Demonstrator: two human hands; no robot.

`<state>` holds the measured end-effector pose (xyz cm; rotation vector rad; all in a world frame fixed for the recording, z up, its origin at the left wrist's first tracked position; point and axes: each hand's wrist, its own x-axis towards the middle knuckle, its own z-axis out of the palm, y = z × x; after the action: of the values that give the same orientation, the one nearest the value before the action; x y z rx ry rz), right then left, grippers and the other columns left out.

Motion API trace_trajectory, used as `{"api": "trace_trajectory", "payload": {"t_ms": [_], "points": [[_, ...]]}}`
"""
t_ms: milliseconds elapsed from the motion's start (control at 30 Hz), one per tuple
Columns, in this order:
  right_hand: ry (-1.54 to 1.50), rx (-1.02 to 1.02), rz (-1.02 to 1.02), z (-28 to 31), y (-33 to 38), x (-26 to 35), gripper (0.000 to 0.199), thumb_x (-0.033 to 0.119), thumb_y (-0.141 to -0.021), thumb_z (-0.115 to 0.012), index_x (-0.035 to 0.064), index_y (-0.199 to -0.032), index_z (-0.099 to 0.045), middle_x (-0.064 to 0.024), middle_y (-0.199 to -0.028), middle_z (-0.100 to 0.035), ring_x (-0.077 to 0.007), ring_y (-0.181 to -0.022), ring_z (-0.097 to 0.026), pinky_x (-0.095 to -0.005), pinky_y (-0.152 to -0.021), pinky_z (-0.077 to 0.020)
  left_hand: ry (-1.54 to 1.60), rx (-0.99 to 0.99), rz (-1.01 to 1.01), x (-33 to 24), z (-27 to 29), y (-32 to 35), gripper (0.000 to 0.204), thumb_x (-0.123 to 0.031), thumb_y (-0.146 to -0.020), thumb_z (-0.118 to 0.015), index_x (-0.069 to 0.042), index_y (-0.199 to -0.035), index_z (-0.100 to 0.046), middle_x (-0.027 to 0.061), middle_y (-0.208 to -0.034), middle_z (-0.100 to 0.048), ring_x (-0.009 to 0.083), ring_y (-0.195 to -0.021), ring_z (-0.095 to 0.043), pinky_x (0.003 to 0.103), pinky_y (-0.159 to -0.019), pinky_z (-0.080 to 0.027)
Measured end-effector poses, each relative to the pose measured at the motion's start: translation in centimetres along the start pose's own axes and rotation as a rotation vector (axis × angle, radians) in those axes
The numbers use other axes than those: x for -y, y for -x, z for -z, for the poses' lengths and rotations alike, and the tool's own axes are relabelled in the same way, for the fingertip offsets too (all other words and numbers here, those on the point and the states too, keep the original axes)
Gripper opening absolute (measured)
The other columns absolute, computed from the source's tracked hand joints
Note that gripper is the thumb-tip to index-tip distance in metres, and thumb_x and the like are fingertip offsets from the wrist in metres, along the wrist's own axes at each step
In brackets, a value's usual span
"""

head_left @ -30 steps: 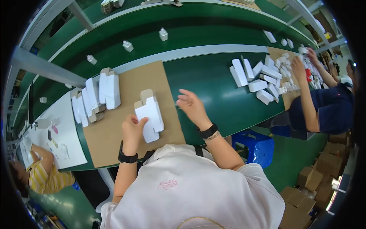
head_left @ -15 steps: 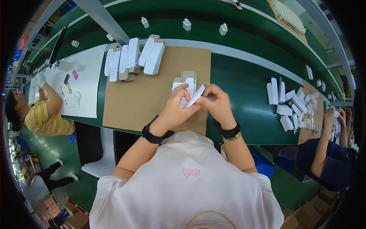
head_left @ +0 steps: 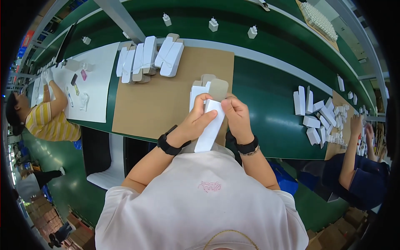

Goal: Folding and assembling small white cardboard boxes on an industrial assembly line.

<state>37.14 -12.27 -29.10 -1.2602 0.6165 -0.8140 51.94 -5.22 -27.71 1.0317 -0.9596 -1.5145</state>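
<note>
At centre, just above the wearer's chest, a flat white carton [head_left: 210,127] was held upright over the near edge of a brown cardboard sheet [head_left: 166,98]. The left hand [head_left: 196,121] was closed on the carton's left edge, thumb laid across its face; the right hand [head_left: 237,116] was closed on the upper right corner, fingertips pinching beside a brown tuck flap [head_left: 217,88] that stood up at 12 o'clock from the carton. Both wrists carried dark bands.

To do the fold well, by judgement, the left hand should have kept the body square while the right pressed the flap along its crease, not across it, so that the panel did not buckle.

At 11 o'clock from the hands, a row of finished white cartons [head_left: 150,58] leaned together on the far part of the sheet. Beyond, at 12 o'clock, small white plug-like parts [head_left: 213,24] stood well apart on a green conveyor belt [head_left: 275,41]. At 3 o'clock lay a loose heap of white boxes [head_left: 316,114], near a co-worker's hands [head_left: 361,127]. At 9 o'clock another person in a striped yellow top [head_left: 50,123] worked beside a white mat [head_left: 98,83].
</note>
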Motion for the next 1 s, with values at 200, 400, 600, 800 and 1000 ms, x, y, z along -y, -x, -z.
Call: {"api": "trace_trajectory", "payload": {"t_ms": [200, 400, 600, 800, 1000], "points": [[0.126, -0.143, 0.142, -2.0, 0.4, 2.8, 0.022, 0.013, -0.087, -0.056, -0.0029, -0.102, -0.062, -0.0112, -0.100, -0.064, -0.0081, -0.073, -0.055, -0.0227, -0.068, -0.0458, 0.098, 0.033, -0.007, 0.0, 0.8, 0.3, 0.046, -0.018, -0.091, -0.047, -0.010, -0.122, -0.014, 0.0120, -0.103, -0.050, 0.0148, -0.083, -0.055, 0.028, -0.071, -0.047], [-0.005, 0.088, -0.210, 0.8, -0.7, 3.2, 0.027, -0.001, -0.078, -0.056, -0.0036, -0.105, -0.062, -0.0106, -0.098, -0.064, -0.0098, -0.081, -0.057, -0.0232, -0.075, -0.0454, -0.219, 0.115, 0.012, -1.3, 1.7, 1.3, 0.053, -0.019, -0.090, -0.050, -0.010, -0.125, -0.011, 0.0115, -0.099, -0.052, 0.0131, -0.084, -0.054, 0.028, -0.073, -0.045], [-0.002, 0.060, -0.279, 0.8, -0.4, 3.1, 0.030, -0.001, -0.079, -0.055, -0.0016, -0.108, -0.062, -0.0092, -0.094, -0.065, -0.0111, -0.082, -0.057, -0.0225, -0.075, -0.0454, -0.321, 0.114, -0.013, -1.8, 2.1, 1.0, 0.059, -0.024, -0.088, -0.054, -0.006, -0.125, -0.012, 0.0142, -0.097, -0.051, 0.0152, -0.087, -0.050, 0.028, -0.075, -0.042], [0.159, -0.029, -0.189, 0.8, 0.4, 3.5, 0.026, 0.001, -0.081, -0.055, -0.0011, -0.105, -0.063, -0.0090, -0.095, -0.064, -0.0105, -0.083, -0.058, -0.0220, -0.076, -0.0452, -0.417, 0.124, -0.029, -2.1, 1.8, 0.2, 0.061, -0.029, -0.087, -0.055, -0.005, -0.125, -0.014, 0.0202, -0.098, -0.051, 0.0223, -0.086, -0.055, 0.030, -0.074, -0.044], [0.162, -0.015, -0.205, 1.7, -0.1, 4.0, 0.023, 0.002, -0.082, -0.053, -0.0024, -0.103, -0.064, -0.0141, -0.103, -0.063, -0.0141, -0.091, -0.058, -0.0256, -0.083, -0.0444, -0.442, 0.148, -0.021, -2.4, 1.6, -0.6, 0.059, -0.028, -0.087, -0.055, -0.004, -0.125, -0.016, 0.0231, -0.100, -0.050, 0.0237, -0.087, -0.055, 0.031, -0.074, -0.045]]}}
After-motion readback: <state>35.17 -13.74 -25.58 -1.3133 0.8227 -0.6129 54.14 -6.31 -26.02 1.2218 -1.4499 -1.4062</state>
